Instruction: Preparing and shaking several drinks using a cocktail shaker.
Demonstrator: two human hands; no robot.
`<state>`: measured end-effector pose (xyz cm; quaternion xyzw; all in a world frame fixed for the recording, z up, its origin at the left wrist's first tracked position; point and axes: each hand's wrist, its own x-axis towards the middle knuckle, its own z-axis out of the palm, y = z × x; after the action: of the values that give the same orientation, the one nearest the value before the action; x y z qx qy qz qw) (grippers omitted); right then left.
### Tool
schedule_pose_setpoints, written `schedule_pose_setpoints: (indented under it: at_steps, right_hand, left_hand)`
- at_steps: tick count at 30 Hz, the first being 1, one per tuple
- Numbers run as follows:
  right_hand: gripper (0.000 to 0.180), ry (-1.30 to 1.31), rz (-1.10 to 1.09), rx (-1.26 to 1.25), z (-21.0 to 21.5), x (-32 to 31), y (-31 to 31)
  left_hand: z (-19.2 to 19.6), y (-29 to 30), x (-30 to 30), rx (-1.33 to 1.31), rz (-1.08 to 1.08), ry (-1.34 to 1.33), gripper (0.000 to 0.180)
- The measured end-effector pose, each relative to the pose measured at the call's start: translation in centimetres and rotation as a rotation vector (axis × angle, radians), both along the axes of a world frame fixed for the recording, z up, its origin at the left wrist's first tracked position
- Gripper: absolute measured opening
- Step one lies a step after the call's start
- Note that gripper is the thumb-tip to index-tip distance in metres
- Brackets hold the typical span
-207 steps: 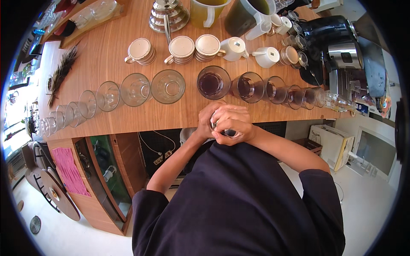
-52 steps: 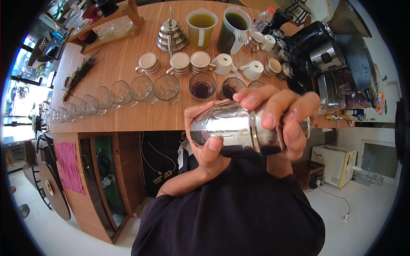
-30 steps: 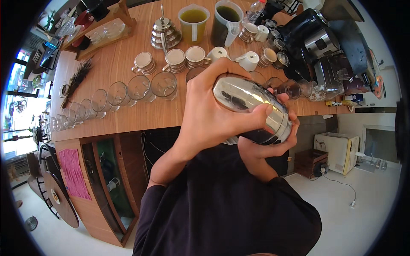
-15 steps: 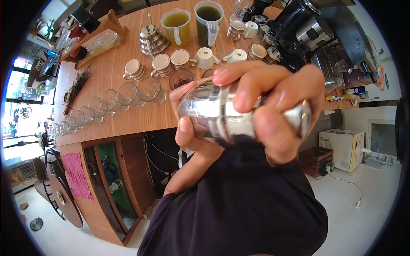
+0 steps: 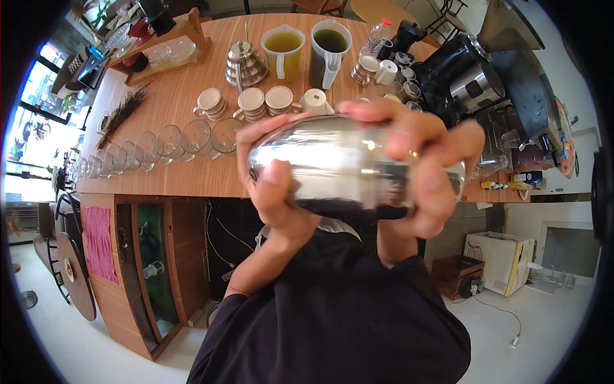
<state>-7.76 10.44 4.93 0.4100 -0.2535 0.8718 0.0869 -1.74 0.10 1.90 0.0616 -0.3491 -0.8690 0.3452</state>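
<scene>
A shiny metal cocktail shaker (image 5: pixel 339 160) is held sideways between my two hands, close in front of me and above the table's near edge. My left hand (image 5: pixel 274 192) wraps around its left end, thumb on the near side. Around the right end, my right hand (image 5: pixel 430 163) is closed, its fingers blurred by motion. Behind the shaker, a row of clear glasses (image 5: pixel 169 142) runs to the left, and upside-down striped mugs (image 5: pixel 251 102) and a white cup (image 5: pixel 315 101) stand on the table. The shaker hides some things behind it.
Farther back on the wooden table (image 5: pixel 179 102) stand a metal gooseneck kettle (image 5: pixel 247 67), a pitcher of yellow-green liquid (image 5: pixel 283 54) and a pitcher of dark liquid (image 5: pixel 329 54). A black coffee machine (image 5: pixel 448 67) is at right. Dried stems (image 5: pixel 125 115) lie at left.
The shaker has shifted left and nearer my view, now turned more level and side-on. Both hands moved with it, still gripping its ends. The view has shifted too.
</scene>
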Motion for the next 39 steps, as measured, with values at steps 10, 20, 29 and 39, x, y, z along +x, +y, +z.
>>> schedule_pose_setpoints:
  at_steps: [10, 20, 29, 39]
  right_hand:
    - [0.026, -0.071, 0.316, -0.145, -4.8, 0.4, -3.5]
    - [0.008, 0.190, -0.130, 0.842, 3.9, 3.5, -10.3]
    - [0.037, -0.504, 0.087, -0.347, -8.6, 4.1, -11.7]
    - [0.012, 0.159, -0.190, 1.210, 0.1, 5.6, -14.8]
  left_hand:
    - [4.3, -5.5, 1.0, -1.092, 0.224, 0.120, 0.046]
    - [-5.3, -2.0, 2.1, 0.798, 0.108, 0.117, 0.053]
    - [1.7, -11.4, 3.1, -1.007, 0.306, -0.180, 0.029]
    - [-13.3, -4.6, 2.0, 0.409, 0.247, -0.006, 0.050]
